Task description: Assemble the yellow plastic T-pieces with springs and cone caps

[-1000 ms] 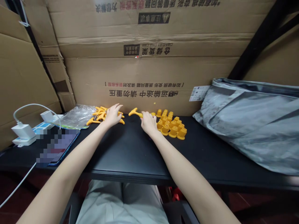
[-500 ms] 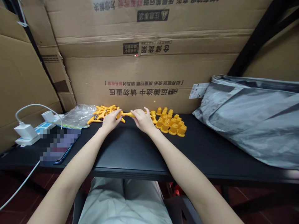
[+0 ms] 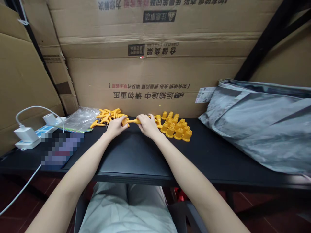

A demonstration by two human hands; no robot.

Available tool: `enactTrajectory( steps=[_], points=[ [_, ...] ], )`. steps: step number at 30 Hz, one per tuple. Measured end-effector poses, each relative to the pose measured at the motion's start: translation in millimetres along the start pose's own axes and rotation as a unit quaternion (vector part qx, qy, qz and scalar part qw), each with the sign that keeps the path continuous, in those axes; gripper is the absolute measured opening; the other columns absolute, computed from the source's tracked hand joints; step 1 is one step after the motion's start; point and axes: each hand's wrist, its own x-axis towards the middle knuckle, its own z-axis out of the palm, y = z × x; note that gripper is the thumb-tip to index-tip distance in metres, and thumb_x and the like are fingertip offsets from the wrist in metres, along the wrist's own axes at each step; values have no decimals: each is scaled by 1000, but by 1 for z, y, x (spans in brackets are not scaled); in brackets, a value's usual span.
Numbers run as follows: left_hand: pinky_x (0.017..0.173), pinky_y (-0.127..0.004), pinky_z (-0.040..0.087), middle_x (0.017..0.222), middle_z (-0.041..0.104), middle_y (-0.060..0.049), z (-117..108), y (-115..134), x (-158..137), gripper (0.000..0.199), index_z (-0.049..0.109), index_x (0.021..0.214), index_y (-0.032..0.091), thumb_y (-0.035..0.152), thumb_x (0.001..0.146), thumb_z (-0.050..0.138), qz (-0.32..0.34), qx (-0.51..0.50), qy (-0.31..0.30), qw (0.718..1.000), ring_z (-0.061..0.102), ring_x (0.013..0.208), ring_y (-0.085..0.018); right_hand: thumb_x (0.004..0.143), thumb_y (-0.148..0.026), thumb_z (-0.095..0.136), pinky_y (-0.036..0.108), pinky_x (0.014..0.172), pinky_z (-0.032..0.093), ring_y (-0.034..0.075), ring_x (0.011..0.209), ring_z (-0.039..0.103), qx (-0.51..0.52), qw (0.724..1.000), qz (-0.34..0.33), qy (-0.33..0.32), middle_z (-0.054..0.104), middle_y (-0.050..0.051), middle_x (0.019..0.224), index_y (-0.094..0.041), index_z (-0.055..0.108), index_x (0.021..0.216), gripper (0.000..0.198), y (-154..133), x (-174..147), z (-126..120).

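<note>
Head view: a yellow rod point(image 3: 133, 121) spans the gap between two bare hands above a black table point(image 3: 136, 158), its long axis running left to right, nearly level and roughly parallel to the table's front edge. Both forearms extend forward from the near side and converge toward the rod. The left hand point(image 3: 115, 127) pinches its left end between thumb and fingers, the thumb on the near side; the right hand point(image 3: 147, 124), back uppermost, closes over it farther right. The exposed part of the shaft thus lies between the two grips, and its covered portions cannot be made out. Beside the left hand lies a tangled pile of yellow handles point(image 3: 107, 115); to the right of the right hand stand yellow cups point(image 3: 178, 133) in close rows, wide rims down. Upright cardboard point(image 3: 150, 72), printed with inverted characters, closes the rear.
</note>
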Motion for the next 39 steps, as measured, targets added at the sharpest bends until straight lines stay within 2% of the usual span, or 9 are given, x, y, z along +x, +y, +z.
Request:
enactTrajectory(
  steps=[5,9,12,20,24,28,34,39],
  points=[
    [77,-29,50,94,72,-6,-2,2,-1,39,62,118,21,32,81,64,-3,0,-2,1000,68,86,-21,96,-27,42,48,99,26,28,108,53,11,1000,-1,2,64,15,117,-16,52,122,29,-1,-2,5],
    [79,-28,49,93,72,-5,-2,4,-2,37,63,115,21,31,79,66,-2,-8,-5,1000,68,88,-21,95,-23,43,47,99,25,27,103,54,-7,1000,5,-28,67,13,109,-16,57,110,21,-3,-1,5],
    [78,-27,49,89,71,-4,0,5,-2,34,64,112,21,30,79,65,3,-17,-3,1000,68,86,-20,92,-17,44,45,97,26,26,100,55,-12,1000,6,-25,66,12,107,-16,56,107,19,-3,0,2],
    [77,-27,49,91,72,-3,-1,3,-3,33,64,112,23,31,79,64,1,-13,-5,1000,68,86,-20,96,-24,42,47,100,27,27,109,54,30,999,8,-36,64,14,118,-16,53,119,27,1,-3,5],
    [77,-28,49,92,72,-4,-1,3,-3,34,65,111,22,30,78,64,1,-11,-14,1000,68,86,-21,95,-22,43,49,101,27,27,107,55,30,997,15,-64,66,13,113,-17,55,112,22,1,-3,5],
    [74,-29,49,88,72,-3,-1,5,-3,32,65,110,23,30,78,63,2,-10,-11,1000,68,83,-21,91,-19,49,48,100,26,27,103,56,17,998,20,-59,66,12,109,-17,54,107,17,1,-1,2],
    [73,-28,49,85,71,-2,-2,8,-3,31,65,108,24,31,78,63,-7,-9,-4,1000,68,82,-21,90,-17,47,41,90,32,26,97,58,33,998,31,-43,67,12,107,-17,52,107,17,1,-1,0],
    [75,-27,49,86,71,-2,-2,6,-3,32,65,109,24,31,79,63,-10,-12,-4,1000,68,84,-20,94,-23,46,39,87,33,27,105,56,49,997,19,-49,65,14,114,-17,53,114,23,4,-2,4]
  ],
)
